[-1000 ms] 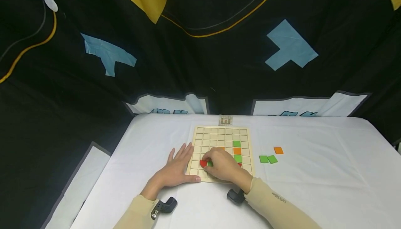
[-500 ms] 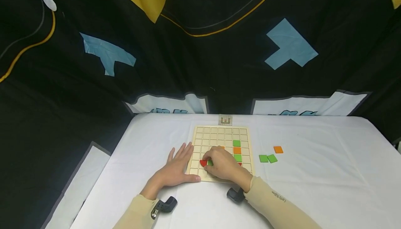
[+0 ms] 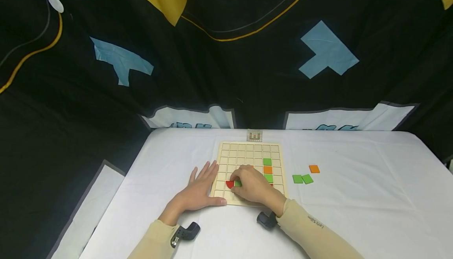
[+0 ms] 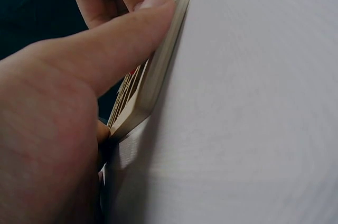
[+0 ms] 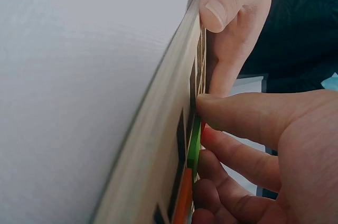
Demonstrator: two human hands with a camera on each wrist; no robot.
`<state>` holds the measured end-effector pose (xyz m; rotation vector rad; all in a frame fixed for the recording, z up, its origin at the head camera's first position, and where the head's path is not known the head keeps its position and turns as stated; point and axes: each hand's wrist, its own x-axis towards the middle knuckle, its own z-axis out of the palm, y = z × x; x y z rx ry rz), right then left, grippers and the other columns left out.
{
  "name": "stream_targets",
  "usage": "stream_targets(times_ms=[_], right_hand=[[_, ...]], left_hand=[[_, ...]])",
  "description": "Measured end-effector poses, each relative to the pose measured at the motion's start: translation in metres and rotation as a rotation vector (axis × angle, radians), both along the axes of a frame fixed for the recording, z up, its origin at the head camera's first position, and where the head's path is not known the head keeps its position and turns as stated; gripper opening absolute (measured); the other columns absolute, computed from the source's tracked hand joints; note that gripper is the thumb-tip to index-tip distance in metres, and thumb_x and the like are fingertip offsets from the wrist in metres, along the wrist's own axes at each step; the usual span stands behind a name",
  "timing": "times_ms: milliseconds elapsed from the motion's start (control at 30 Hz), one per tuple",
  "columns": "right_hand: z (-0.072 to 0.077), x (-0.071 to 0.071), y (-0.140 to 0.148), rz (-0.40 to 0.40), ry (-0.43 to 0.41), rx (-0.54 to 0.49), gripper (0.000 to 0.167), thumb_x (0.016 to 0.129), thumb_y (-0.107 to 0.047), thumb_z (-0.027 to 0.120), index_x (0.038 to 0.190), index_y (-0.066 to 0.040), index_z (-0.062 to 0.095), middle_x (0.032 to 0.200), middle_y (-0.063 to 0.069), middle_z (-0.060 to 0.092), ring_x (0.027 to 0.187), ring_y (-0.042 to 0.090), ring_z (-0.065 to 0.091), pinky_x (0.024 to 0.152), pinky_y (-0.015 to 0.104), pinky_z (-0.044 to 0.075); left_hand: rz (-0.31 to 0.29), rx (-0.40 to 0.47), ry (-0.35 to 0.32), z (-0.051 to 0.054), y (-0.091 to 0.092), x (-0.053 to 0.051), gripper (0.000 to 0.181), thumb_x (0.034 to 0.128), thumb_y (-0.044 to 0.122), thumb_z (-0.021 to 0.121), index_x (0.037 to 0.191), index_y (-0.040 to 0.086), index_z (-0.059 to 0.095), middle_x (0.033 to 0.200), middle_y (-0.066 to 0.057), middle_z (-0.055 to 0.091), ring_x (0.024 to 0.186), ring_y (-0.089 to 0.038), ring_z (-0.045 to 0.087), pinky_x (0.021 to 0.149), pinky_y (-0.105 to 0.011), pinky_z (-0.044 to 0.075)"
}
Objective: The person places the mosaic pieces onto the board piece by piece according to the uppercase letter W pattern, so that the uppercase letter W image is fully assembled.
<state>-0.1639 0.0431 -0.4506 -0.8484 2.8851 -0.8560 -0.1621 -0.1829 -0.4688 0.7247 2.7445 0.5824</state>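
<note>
A pale wooden grid board [image 3: 231, 153] lies on the white table. My left hand [image 3: 198, 192] rests at its left edge, fingers spread, with the thumb on the near-left corner. Over the lower part of the board, my right hand [image 3: 253, 186] pinches a small red tile [image 3: 229, 184] with a rounded corner between thumb and index finger, down at the grid. A green tile [image 3: 238, 183] sits just right of it, partly under the fingers. In the right wrist view, an orange tile [image 5: 184, 195] and a green tile [image 5: 194, 147] lie in the board beneath the curled fingers.
A column of green [image 3: 267, 161] and orange tiles [image 3: 267, 170] fills cells on the board's right side. Two loose green tiles [image 3: 298, 179] and one orange tile [image 3: 314, 169] lie right of the board. A small patterned card [image 3: 255, 135] is behind it.
</note>
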Motion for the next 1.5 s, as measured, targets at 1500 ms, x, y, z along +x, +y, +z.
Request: stream_targets(times_ms=[1500], right_hand=[[0.02, 0.026, 0.129, -0.213, -0.036, -0.19, 0.027, 0.086, -0.013, 0.079, 0.113, -0.008, 0.073, 0.103, 0.003, 0.069, 0.088, 0.022, 0.058, 0.07, 0.031, 0.049]], left_hand=[[0.006, 0.023, 0.005, -0.002, 0.0, 0.001, 0.12, 0.0807, 0.073, 0.065, 0.161, 0.002, 0.012, 0.169, -0.01, 0.002, 0.154, -0.03, -0.006, 0.119, -0.06, -0.01]])
